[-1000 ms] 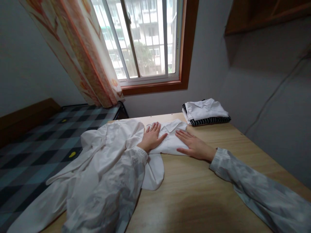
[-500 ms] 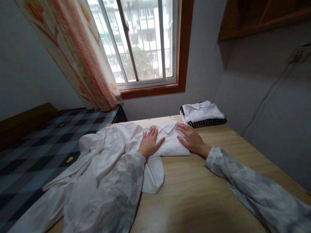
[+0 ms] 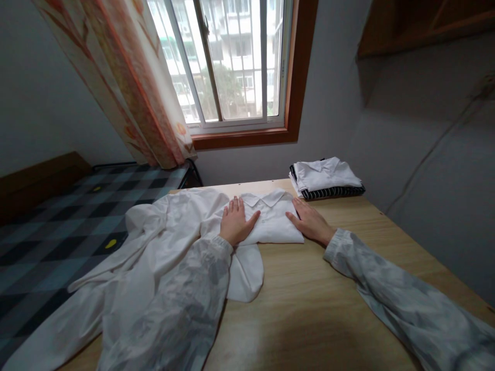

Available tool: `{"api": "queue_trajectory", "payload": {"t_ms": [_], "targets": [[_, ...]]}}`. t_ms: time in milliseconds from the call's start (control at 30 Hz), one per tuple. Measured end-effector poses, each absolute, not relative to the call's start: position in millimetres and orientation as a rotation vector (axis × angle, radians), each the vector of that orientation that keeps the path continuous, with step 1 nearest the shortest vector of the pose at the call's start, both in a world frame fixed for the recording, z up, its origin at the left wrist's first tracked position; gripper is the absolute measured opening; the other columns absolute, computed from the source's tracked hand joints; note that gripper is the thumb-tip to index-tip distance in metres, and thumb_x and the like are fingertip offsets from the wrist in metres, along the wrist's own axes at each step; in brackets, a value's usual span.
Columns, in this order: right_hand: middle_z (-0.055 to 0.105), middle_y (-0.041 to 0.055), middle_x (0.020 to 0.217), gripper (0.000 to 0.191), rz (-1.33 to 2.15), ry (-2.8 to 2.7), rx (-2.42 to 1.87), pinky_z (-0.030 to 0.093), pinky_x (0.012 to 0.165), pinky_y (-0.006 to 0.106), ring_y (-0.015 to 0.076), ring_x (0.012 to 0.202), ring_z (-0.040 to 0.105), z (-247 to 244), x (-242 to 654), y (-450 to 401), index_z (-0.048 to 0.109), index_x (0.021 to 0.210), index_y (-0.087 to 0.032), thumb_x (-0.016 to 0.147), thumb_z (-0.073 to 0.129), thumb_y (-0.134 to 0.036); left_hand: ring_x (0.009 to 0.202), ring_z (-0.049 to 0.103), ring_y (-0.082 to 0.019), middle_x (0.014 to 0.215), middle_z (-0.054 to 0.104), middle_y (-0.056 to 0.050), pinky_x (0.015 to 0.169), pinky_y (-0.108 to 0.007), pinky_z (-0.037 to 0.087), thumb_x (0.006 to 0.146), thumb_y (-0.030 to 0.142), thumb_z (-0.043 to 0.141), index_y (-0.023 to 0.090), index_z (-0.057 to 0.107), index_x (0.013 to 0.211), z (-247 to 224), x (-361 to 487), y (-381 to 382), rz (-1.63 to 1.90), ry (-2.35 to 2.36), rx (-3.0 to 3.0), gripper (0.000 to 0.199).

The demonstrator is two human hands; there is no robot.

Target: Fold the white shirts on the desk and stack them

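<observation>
Over the past second the right hand (image 3: 311,224) had slid off the front of the folded white collared shirt (image 3: 276,226) to its right edge, and the left hand (image 3: 235,225) had shifted slightly toward the shirt's left side. Both points of the shirt's collar (image 3: 270,198) now lay uncovered, where the right hand had earlier hidden one of them. The shirt rested near the far edge of the pale wood-grained table (image 3: 294,309), its smooth, thin cloth squared into a flat block with a crisp lower right corner. The left hand lay flat on it, four fingers close together and the thumb stretched aside; the right hand's fingers ran along the side edge, with its thumb apart from them over the front. Beneath the left sleeve (image 3: 174,304), crinkled and mottled grey with a gathered cuff, spread a rumpled heap of white garments (image 3: 170,226), full of soft creases. A rounded white flap (image 3: 247,275) hung out below the shirt. At the far right corner sat a neat stack of folded clothes (image 3: 325,175), white cloth above a black garment with thin white stripes (image 3: 334,192), unchanged.
</observation>
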State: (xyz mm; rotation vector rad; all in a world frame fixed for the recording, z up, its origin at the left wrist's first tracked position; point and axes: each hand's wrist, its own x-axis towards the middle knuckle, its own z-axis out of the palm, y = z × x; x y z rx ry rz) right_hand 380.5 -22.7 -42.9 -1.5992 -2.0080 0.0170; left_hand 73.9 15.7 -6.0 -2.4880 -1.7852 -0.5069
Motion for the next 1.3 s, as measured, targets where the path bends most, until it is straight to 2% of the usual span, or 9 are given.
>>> {"api": "queue_trajectory", "payload": {"t_ms": [100, 167, 267, 367, 600, 733, 900, 1033, 1300], "targets": [[0.054, 0.024, 0.17, 0.064, -0.115, -1.958, -1.459, 0.036, 0.136, 0.061, 0.0377, 0.162, 0.047, -22, 372, -40, 0.055, 0.164, -0.009, 0.114, 0.045, -0.048, 0.167, 0.037, -0.046, 0.179, 0.033, -0.033, 0.137, -0.064, 0.029, 0.111, 0.069, 0.042, -0.001, 0.045, 0.169, 5, 67, 10, -0.581, -1.761, -2.408, 0.09], [0.05, 0.0188, 0.175, 0.061, -0.147, -2.02, -1.294, 0.033, 0.138, 0.061, 0.0349, 0.165, 0.043, -8, 360, -57, 0.051, 0.168, -0.015, 0.114, 0.047, -0.043, 0.169, 0.037, -0.043, 0.181, 0.032, -0.03, 0.138, -0.062, 0.028, 0.114, 0.063, 0.042, 0.002, 0.047, 0.168, 13, 60, 1, -0.627, -1.569, -2.519, 0.082], [0.039, 0.0156, 0.182, 0.076, -0.048, -2.261, -1.057, 0.032, 0.138, 0.06, 0.0345, 0.17, 0.035, 1, 342, -81, 0.036, 0.178, -0.02, 0.111, 0.057, -0.049, 0.171, 0.034, -0.033, 0.184, 0.034, -0.018, 0.141, -0.055, 0.028, 0.114, 0.065, 0.041, 0.015, 0.044, 0.173, 20, 48, -15, -0.547, -1.128, -2.886, 0.077], [0.034, 0.0166, 0.184, 0.09, 0.11, -2.444, -1.012, 0.035, 0.137, 0.059, 0.0356, 0.171, 0.033, -4, 338, -89, 0.027, 0.182, -0.021, 0.109, 0.064, -0.059, 0.173, 0.03, -0.031, 0.185, 0.032, -0.015, 0.142, -0.052, 0.025, 0.11, 0.075, 0.046, 0.021, 0.032, 0.18, 18, 36, -24, -0.367, -0.946, -3.09, 0.089], [0.04, 0.0182, 0.18, 0.081, 0.138, -2.488, -1.146, 0.037, 0.137, 0.059, 0.0358, 0.168, 0.038, -12, 362, -80, 0.038, 0.178, -0.017, 0.112, 0.061, -0.058, 0.174, 0.024, -0.037, 0.186, 0.027, -0.014, 0.141, -0.058, 0.022, 0.109, 0.079, 0.046, 0.024, 0.027, 0.182, 14, 28, -19, -0.17, -1.045, -3.107, 0.093], [0.054, 0.0149, 0.172, 0.061, 0.065, -2.441, -1.144, 0.044, 0.134, 0.055, 0.0332, 0.162, 0.05, -12, 368, -82, 0.054, 0.17, -0.02, 0.116, 0.056, -0.048, 0.172, 0.031, -0.037, 0.184, 0.033, -0.014, 0.139, -0.06, 0.029, 0.111, 0.073, 0.048, 0.024, 0.035, 0.179, 16, 28, -24, -0.199, -1.04, -3.041, 0.084], [0.066, 0.0111, 0.162, 0.048, -0.005, -2.373, -1.165, 0.049, 0.13, 0.059, 0.0337, 0.152, 0.062, -11, 384, -78, 0.067, 0.159, -0.024, 0.116, 0.054, -0.041, 0.159, 0.055, -0.032, 0.173, 0.054, -0.012, 0.133, -0.057, 0.044, 0.116, 0.05, 0.051, 0.026, 0.053, 0.169, 17, 29, -34, -0.406, -0.9, -2.955, 0.059], [0.067, 0.0111, 0.161, 0.049, -0.022, -2.369, -1.172, 0.048, 0.13, 0.06, 0.0344, 0.153, 0.061, -8, 404, -79, 0.067, 0.159, -0.024, 0.113, 0.057, -0.037, 0.152, 0.062, -0.025, 0.165, 0.064, -0.008, 0.127, -0.045, 0.054, 0.114, 0.026, 0.049, 0.025, 0.057, 0.165, 12, 28, -32, -0.489, -0.738, -2.957, 0.052], [0.061, 0.0134, 0.167, 0.068, -0.083, -2.402, -1.074, 0.049, 0.128, 0.059, 0.0366, 0.15, 0.063, 3, 384, -85, 0.056, 0.168, -0.024, 0.107, 0.072, -0.049, 0.125, 0.08, -0.026, 0.141, 0.08, -0.012, 0.102, -0.04, 0.068, 0.115, 0.027, 0.049, 0.02, 0.069, 0.146, 2, 28, -29, -0.617, -0.767, -2.834, 0.037]]}}
